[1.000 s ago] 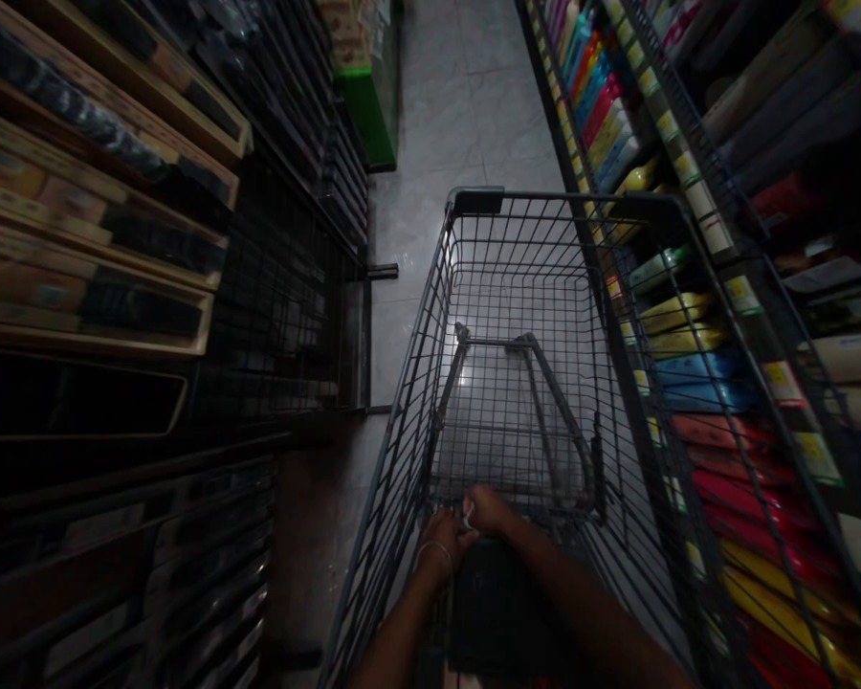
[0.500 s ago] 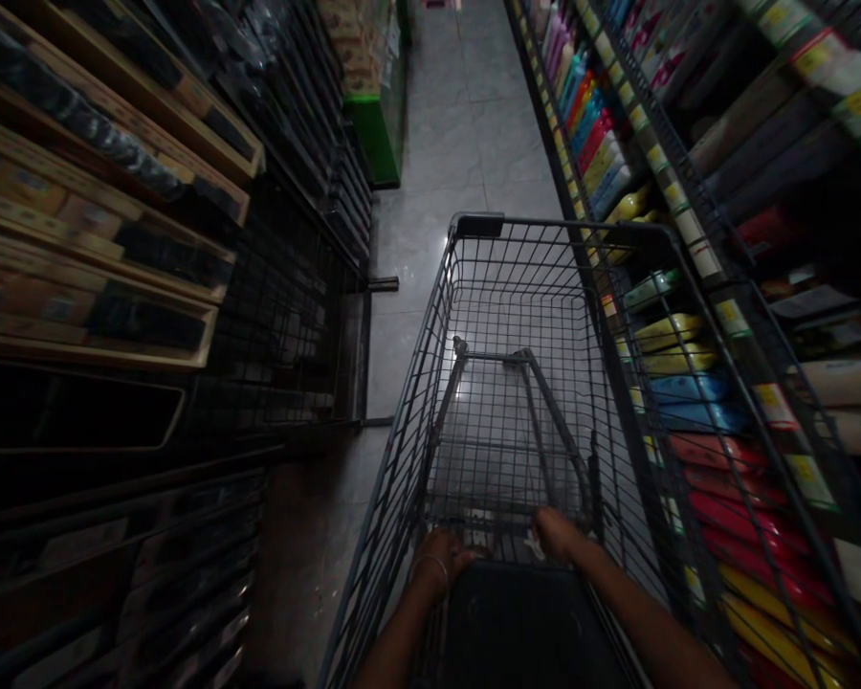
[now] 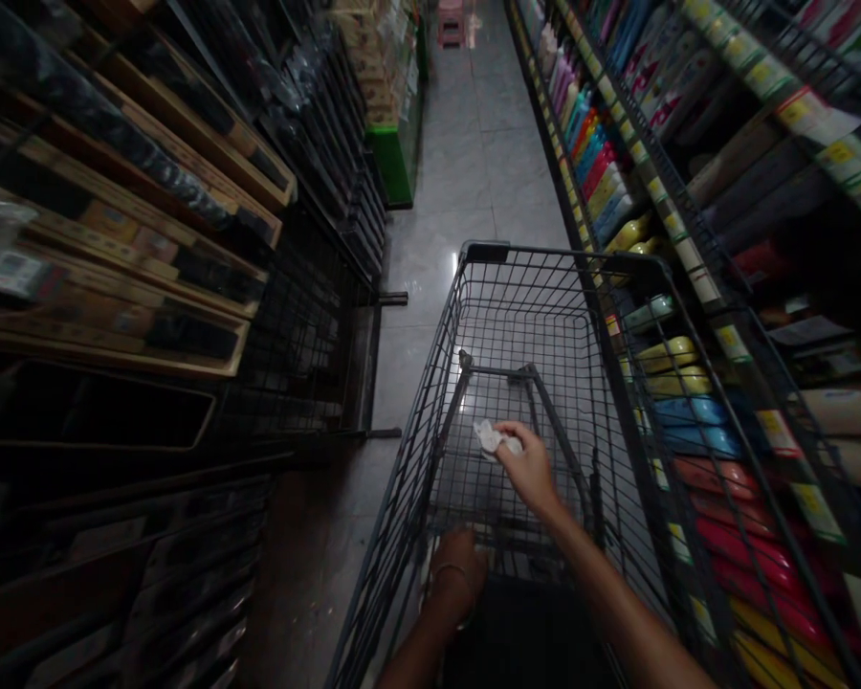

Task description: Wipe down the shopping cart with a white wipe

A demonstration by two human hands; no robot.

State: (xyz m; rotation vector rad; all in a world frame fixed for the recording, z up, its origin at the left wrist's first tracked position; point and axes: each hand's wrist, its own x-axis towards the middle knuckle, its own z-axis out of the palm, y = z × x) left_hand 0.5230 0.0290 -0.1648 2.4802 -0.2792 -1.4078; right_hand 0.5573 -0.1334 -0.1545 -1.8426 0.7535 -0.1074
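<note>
My right hand (image 3: 532, 471) is out over the basket of a metal shopping cart (image 3: 523, 251). Pinched between its thumb and fingers is a crumpled white tissue (image 3: 489, 438). Nearer to me, my left hand (image 3: 460, 563), with a thin bracelet at the wrist, is curled at the cart's rear end, beside a dark flat panel (image 3: 523, 622). Its fingertips are hidden, so what they hold cannot be made out. Through the wire mesh the floor and the cart's lower frame show.
Shelves of colourful bottles and pouches (image 3: 736, 536) with price tags line the right side, close to the cart. Boxed goods (image 3: 187, 325) fill a dark rack at left, its metal feet (image 3: 386, 433) jutting out. A green stand (image 3: 393, 163) and pink stool (image 3: 451, 24) are ahead.
My right hand has moved forward from the cart's rear, bringing the white tissue into plain view. My left hand stays at the rear, now more curled. The view has tilted up slightly.
</note>
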